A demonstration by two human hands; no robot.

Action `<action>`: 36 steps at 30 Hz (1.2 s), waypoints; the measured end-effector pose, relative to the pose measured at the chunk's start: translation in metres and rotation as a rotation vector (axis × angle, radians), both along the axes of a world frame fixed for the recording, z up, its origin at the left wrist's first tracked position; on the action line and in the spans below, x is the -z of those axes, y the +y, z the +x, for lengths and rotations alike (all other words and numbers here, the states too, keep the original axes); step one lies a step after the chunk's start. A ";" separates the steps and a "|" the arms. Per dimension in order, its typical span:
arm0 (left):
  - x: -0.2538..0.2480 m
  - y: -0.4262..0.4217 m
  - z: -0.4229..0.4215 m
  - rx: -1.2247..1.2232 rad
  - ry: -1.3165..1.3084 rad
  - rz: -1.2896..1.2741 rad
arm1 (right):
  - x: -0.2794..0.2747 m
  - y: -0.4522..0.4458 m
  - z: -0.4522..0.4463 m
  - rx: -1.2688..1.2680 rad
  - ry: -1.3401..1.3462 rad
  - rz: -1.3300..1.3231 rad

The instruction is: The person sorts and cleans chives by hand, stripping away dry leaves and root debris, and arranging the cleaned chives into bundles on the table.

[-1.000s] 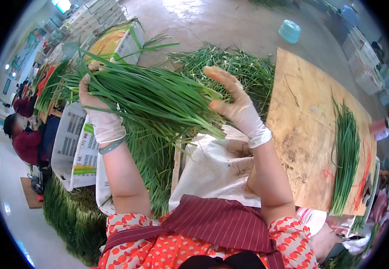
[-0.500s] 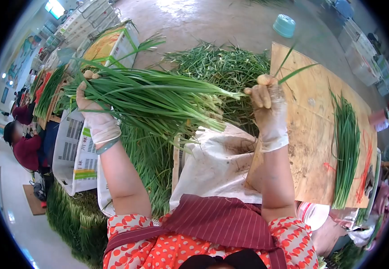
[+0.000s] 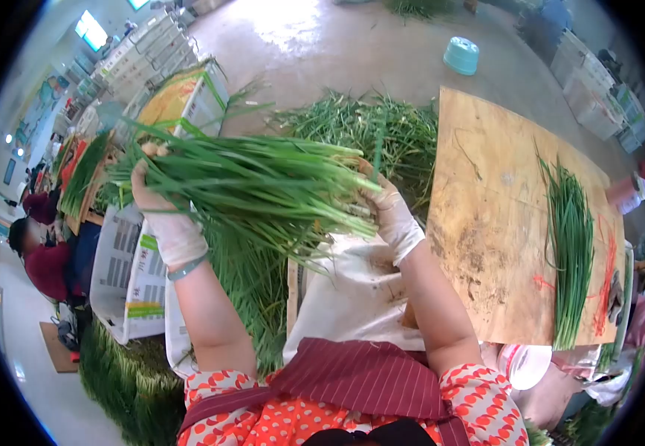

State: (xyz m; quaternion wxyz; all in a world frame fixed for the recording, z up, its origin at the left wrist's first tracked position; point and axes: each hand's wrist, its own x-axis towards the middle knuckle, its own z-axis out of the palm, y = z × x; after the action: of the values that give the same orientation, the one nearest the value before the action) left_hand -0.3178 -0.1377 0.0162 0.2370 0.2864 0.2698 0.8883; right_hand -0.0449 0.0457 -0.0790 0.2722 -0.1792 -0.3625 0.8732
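Greens (image 3: pixel 255 178) | left hand (image 3: pixel 161 206) grips leafy part | right hand (image 3: pixel 391 209) at stem ends (image 3: pixel 354 217)

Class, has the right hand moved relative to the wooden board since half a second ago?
Yes: the right hand has moved left, away from the wooden board, to the green bundle.

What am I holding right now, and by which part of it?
A bunch of long green stalks: your left hand grips it toward the leafy end; your right hand is at the pale stem ends, its grip unclear.
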 end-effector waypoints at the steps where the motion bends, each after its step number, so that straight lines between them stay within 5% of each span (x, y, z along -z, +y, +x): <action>1: -0.004 0.001 0.003 0.054 0.009 0.038 | -0.008 0.004 -0.007 0.051 -0.004 -0.111; 7: -0.023 -0.003 0.022 0.153 -0.094 0.138 | -0.049 0.030 -0.014 0.298 -0.083 0.069; 10: -0.022 -0.008 0.038 0.014 -0.033 -0.182 | -0.070 0.036 -0.013 0.337 -0.045 0.156; 14: -0.024 -0.017 0.041 -0.098 -0.018 -0.254 | -0.086 0.030 -0.010 0.356 -0.052 0.213; 17: -0.018 -0.030 0.018 0.091 -0.052 0.038 | -0.096 0.022 -0.003 0.371 -0.137 0.166; 21: -0.031 -0.040 0.047 -0.135 0.012 -0.072 | -0.097 0.036 0.018 0.253 -0.040 0.314; 22: -0.029 -0.043 0.047 0.127 -0.076 0.072 | -0.101 0.038 0.022 0.293 0.011 0.284; 27: -0.017 -0.056 0.040 -0.062 -0.082 0.074 | -0.089 0.086 0.054 0.588 0.246 0.266; 31: -0.007 -0.068 0.020 0.067 -0.063 0.124 | -0.071 0.125 0.068 0.911 0.388 0.157; 33: -0.002 -0.072 0.016 -0.052 0.017 0.041 | -0.070 0.117 0.057 0.916 -0.018 0.274; 36: -0.002 -0.067 0.021 0.083 -0.067 0.123 | -0.056 0.090 0.029 0.478 -0.439 0.657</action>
State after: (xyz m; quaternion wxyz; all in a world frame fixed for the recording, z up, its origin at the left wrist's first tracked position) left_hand -0.2971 -0.2052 0.0186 0.2646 0.2815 0.1947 0.9016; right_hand -0.0160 0.1353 -0.0228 0.4248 -0.3426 -0.6179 0.5661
